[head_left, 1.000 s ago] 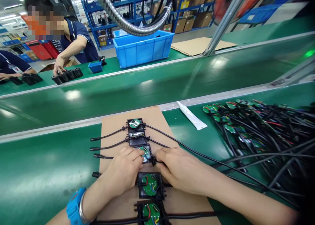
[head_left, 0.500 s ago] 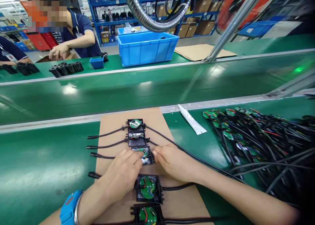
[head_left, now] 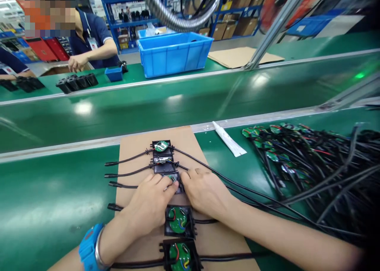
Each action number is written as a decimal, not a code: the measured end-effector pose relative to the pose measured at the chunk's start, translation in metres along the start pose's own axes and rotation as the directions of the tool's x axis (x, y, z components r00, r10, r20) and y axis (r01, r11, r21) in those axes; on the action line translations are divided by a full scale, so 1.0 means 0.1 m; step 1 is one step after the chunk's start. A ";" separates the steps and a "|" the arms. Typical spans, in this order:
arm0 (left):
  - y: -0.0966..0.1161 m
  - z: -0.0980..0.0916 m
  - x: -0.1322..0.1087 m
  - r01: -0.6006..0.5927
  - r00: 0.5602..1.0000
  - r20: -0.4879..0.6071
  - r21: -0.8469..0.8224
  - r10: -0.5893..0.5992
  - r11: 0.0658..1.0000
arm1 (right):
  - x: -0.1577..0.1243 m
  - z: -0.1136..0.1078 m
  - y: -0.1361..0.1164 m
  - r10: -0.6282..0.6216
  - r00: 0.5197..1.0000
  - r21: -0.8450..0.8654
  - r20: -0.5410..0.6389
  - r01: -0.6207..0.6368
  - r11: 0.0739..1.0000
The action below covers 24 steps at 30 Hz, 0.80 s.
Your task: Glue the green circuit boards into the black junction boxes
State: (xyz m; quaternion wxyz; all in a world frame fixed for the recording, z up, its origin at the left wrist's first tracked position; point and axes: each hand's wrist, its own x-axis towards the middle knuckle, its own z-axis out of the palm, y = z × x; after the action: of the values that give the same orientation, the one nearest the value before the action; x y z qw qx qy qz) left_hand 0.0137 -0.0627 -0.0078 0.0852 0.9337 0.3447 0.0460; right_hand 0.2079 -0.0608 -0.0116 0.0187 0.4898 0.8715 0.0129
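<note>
A column of black plastic housings with green circuit boards and black cables runs down a cardboard sheet [head_left: 219, 239]. My left hand [head_left: 152, 201] is closed at the third housing [head_left: 179, 188], its thumb and fingers pressed on the board in it. My right hand [head_left: 204, 190] is curled at that housing's right edge, where its cable comes out; the fingertips are partly hidden. Beyond lie the second housing [head_left: 164, 167] and the top housing [head_left: 161, 146]. Closer to me are a fourth housing [head_left: 178, 220] and a fifth housing [head_left: 181, 257], each holding a round board with coloured wires.
A white tube [head_left: 229, 139] lies behind my right hand. To the right is a heap of black cables with boards [head_left: 308, 164]. Across the green belt [head_left: 178, 101] stand a large blue bin [head_left: 173, 55], a small blue tray [head_left: 113, 74], black parts [head_left: 76, 83] and a co-worker [head_left: 95, 41].
My right hand has turned and shifted slightly forward, against the third housing's edge. My left thumb now lies across the board. The view has shifted a little.
</note>
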 end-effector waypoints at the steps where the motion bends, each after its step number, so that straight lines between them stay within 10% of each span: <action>1: 0.00 0.01 -0.02 -0.002 1.000 -0.015 -0.005 0.002 1.000 | -0.02 0.02 0.04 0.009 0.997 0.072 -0.072 -0.004 0.997; 6: 0.00 0.03 -0.03 -0.016 1.000 -0.018 0.038 0.017 0.999 | -0.05 0.16 0.16 0.057 0.957 0.416 -0.283 0.068 0.907; 15: 0.06 -0.12 0.00 0.039 0.999 0.017 -0.109 -0.037 0.993 | -0.01 0.07 0.23 -0.056 0.973 0.538 -0.222 0.170 0.825; 20: -0.27 -0.17 -0.09 0.137 0.947 -0.254 -0.230 -0.195 0.964 | 0.13 -0.09 0.34 0.045 0.980 0.545 -0.196 0.070 0.835; 24: -0.60 -0.12 -0.06 0.321 0.906 -0.228 -0.181 -0.357 0.930 | 0.28 -0.02 0.31 0.138 0.978 0.503 -0.155 -0.042 0.863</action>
State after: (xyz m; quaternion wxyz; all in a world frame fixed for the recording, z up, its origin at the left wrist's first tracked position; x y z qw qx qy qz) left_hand -0.0309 -0.0197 -0.0074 0.1116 0.8373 0.5058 0.1749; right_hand 0.2204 -0.0209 -0.0089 -0.1901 0.5148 0.8195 -0.1654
